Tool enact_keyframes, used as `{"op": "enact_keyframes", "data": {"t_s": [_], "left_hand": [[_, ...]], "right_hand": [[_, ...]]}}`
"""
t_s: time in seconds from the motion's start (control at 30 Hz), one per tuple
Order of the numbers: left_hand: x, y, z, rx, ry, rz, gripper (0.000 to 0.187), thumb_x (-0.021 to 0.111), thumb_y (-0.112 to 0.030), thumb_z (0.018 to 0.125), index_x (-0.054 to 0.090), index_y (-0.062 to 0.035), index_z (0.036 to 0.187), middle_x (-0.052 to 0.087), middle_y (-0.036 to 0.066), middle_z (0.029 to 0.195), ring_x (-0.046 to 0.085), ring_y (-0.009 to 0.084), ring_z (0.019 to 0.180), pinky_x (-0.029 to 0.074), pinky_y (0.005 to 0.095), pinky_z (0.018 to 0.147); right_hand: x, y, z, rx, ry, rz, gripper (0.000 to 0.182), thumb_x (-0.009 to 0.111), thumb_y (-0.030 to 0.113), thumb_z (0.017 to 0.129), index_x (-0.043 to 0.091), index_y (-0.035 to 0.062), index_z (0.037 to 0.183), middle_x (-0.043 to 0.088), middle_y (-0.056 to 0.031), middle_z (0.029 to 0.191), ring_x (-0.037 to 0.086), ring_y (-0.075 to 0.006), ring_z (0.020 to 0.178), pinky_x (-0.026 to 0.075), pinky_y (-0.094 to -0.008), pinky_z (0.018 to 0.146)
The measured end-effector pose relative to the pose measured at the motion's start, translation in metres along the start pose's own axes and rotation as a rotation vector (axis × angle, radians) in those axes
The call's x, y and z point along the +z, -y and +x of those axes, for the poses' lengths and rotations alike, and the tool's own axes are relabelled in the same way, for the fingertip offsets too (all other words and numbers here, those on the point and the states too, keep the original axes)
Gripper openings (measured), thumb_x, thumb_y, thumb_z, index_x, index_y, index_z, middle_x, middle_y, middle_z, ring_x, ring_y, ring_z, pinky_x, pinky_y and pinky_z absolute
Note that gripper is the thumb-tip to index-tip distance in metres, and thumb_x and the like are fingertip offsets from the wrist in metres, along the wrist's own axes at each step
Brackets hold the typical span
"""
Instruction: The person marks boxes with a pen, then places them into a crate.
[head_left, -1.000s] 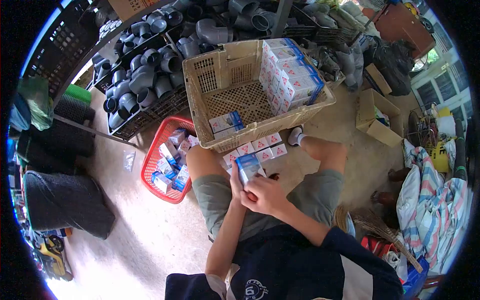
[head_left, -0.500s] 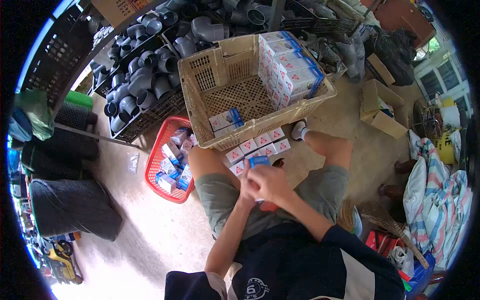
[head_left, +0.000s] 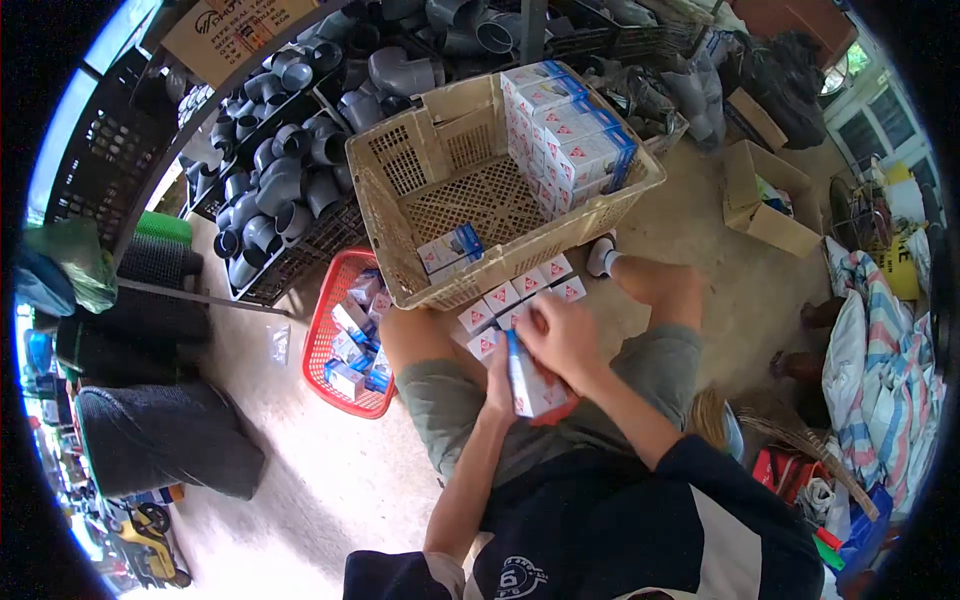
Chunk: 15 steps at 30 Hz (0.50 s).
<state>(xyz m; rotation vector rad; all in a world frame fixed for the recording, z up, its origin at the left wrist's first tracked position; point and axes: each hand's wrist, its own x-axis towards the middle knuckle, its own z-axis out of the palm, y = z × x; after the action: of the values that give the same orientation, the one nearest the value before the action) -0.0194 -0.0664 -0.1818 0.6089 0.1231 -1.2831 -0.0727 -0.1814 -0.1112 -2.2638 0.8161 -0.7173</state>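
Note:
My left hand [head_left: 497, 378] is closed around a small white and blue cardboard box [head_left: 532, 388], held tilted above my lap. My right hand [head_left: 562, 338] is beside the box's upper end, its fingers curled and partly blurred; what they pinch is hidden. Just beyond my hands, several similar white boxes with red triangle marks [head_left: 502, 297] stand in rows on the floor. Something orange-red shows below the held box, mostly covered.
A beige plastic crate [head_left: 400, 292] ahead contains a stack of boxes [head_left: 570, 140] and a few more boxes [head_left: 450, 252]. At left is a red basket [head_left: 318, 368] of loose boxes. Grey pipe fittings [head_left: 285, 185] fill black crates behind. An open carton [head_left: 775, 230] stands right.
My hands were clasped together over the box; now my right hand has moved up and right. More of the box shows, its white face toward me. The view has shifted slightly.

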Motion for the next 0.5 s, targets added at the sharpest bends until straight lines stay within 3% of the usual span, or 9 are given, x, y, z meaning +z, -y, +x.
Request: {"op": "enact_keyframes", "data": {"t_s": [0.03, 0.07, 0.1, 0.2, 0.23, 0.27, 0.33, 0.4, 0.5], "left_hand": [[0.004, -0.006, -0.005, -0.069, 0.147, 0.11, 0.061, 0.037, -0.06, 0.102, 0.056, -0.0094, 0.131, 0.066, 0.009, 0.116, 0.066, 0.0216, 0.102, 0.053, 0.0388, 0.093], [0.017, 0.007, -0.01, -0.023, -0.202, 0.269, 0.059, 0.038, -0.059, 0.102, 0.057, -0.0095, 0.129, 0.067, 0.009, 0.114, 0.066, 0.021, 0.101, 0.054, 0.0382, 0.092], [0.018, 0.006, -0.01, -0.058, -0.211, 0.14, 0.058, 0.042, -0.058, 0.102, 0.059, -0.0083, 0.126, 0.069, 0.011, 0.11, 0.068, 0.0226, 0.098, 0.054, 0.0375, 0.09], [0.007, 0.005, 0.0, 0.131, -0.268, 0.032, 0.057, 0.04, -0.057, 0.103, 0.059, -0.0086, 0.125, 0.069, 0.01, 0.109, 0.068, 0.0241, 0.097, 0.055, 0.0376, 0.089], [-0.054, 0.012, 0.016, 0.212, 0.04, 0.046, 0.048, 0.038, -0.053, 0.104, 0.062, -0.0125, 0.114, 0.067, 0.007, 0.102, 0.066, 0.0227, 0.096, 0.054, 0.0385, 0.087], [-0.035, -0.001, 0.011, 0.088, 0.274, -0.287, 0.054, 0.037, -0.058, 0.103, 0.063, -0.0123, 0.114, 0.068, 0.009, 0.105, 0.067, 0.0251, 0.097, 0.054, 0.0403, 0.089], [-0.011, -0.002, 0.006, 0.173, -0.13, -0.15, 0.061, 0.037, -0.062, 0.101, 0.061, -0.0104, 0.121, 0.068, 0.011, 0.112, 0.068, 0.0266, 0.099, 0.055, 0.041, 0.09], [0.008, -0.004, -0.003, 0.113, -0.131, -0.146, 0.061, 0.037, -0.061, 0.101, 0.059, -0.0085, 0.126, 0.068, 0.012, 0.115, 0.068, 0.0277, 0.101, 0.055, 0.042, 0.092], [0.007, 0.009, -0.007, -0.004, -0.128, 0.053, 0.062, 0.038, -0.059, 0.102, 0.056, -0.0066, 0.13, 0.068, 0.012, 0.116, 0.067, 0.0258, 0.103, 0.055, 0.0402, 0.093]], "right_hand": [[0.001, -0.002, 0.012, -0.009, -0.021, 0.02, 0.021, 0.07, 0.022, 0.085, 0.06, 0.0073, 0.076, 0.059, -0.0121, 0.065, 0.063, -0.0324, 0.061, 0.049, -0.0425, 0.056], [0.003, -0.002, 0.022, -0.018, -0.042, 0.04, 0.021, 0.07, 0.023, 0.085, 0.06, 0.0072, 0.077, 0.06, -0.0118, 0.065, 0.063, -0.0322, 0.061, 0.049, -0.0425, 0.056], [0.006, 0.0, 0.025, -0.024, -0.061, 0.06, 0.021, 0.07, 0.023, 0.085, 0.06, 0.0071, 0.077, 0.06, -0.0115, 0.065, 0.063, -0.032, 0.061, 0.049, -0.0425, 0.056], [0.017, 0.01, -0.019, -0.206, 0.089, 0.096, 0.019, 0.069, 0.024, 0.085, 0.061, 0.0068, 0.083, 0.063, -0.0118, 0.067, 0.064, -0.0324, 0.061, 0.051, -0.0434, 0.056], [0.014, 0.013, -0.03, -0.202, 0.116, 0.093, 0.02, 0.069, 0.024, 0.085, 0.06, 0.0067, 0.081, 0.061, -0.0116, 0.066, 0.064, -0.0323, 0.06, 0.05, -0.043, 0.056], [0.009, 0.016, -0.039, -0.198, 0.143, 0.093, 0.021, 0.069, 0.023, 0.086, 0.059, 0.0066, 0.079, 0.06, -0.0113, 0.066, 0.063, -0.0322, 0.06, 0.049, -0.0426, 0.055], [0.003, 0.011, -0.042, -0.115, 0.176, 0.072, 0.021, 0.069, 0.023, 0.086, 0.059, 0.0064, 0.078, 0.061, -0.0115, 0.066, 0.063, -0.0328, 0.06, 0.049, -0.0425, 0.055], [0.001, -0.007, -0.024, 0.04, 0.185, 0.021, 0.019, 0.068, 0.023, 0.086, 0.06, 0.0063, 0.08, 0.064, -0.0123, 0.067, 0.065, -0.034, 0.06, 0.051, -0.0434, 0.056], [0.005, -0.019, 0.013, 0.006, 0.04, 0.04, 0.018, 0.067, 0.021, 0.087, 0.059, 0.0056, 0.08, 0.064, -0.0127, 0.068, 0.065, -0.0338, 0.061, 0.051, -0.043, 0.056]]}}
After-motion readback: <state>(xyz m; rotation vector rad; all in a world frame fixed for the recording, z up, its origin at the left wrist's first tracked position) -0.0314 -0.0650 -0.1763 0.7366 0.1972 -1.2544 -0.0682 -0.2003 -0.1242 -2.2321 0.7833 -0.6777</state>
